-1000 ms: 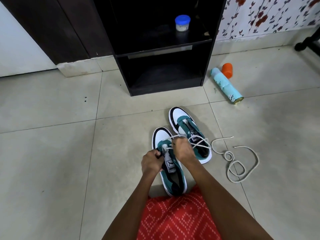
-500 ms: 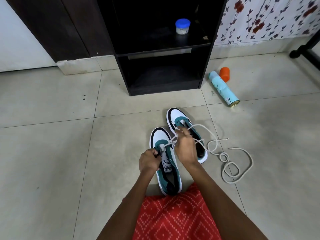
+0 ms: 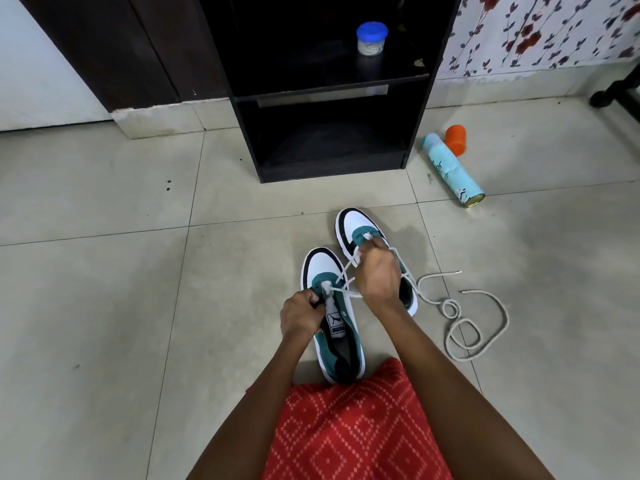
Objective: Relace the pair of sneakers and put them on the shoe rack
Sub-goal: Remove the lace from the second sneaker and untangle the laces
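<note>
just two sneakers [image 3: 323,263], one shoe rack [image 3: 329,171]

1. Floor [image 3: 104,306]: large pale beige tiles, thin grout lines, a few dark specks.
2. Back wall, right: floral wallpaper [image 3: 554,29], red flowers on white, with pale skirting [image 3: 502,88] below.
3. Back wall, left: dark wood panels [image 3: 121,46]; white surface [image 3: 34,64] at far left.
4. Black shoe rack [image 3: 332,169] stands at the wall, open shelves.
5. Black furniture leg [image 3: 620,88] at right edge.
6. Light soft, even.
</note>
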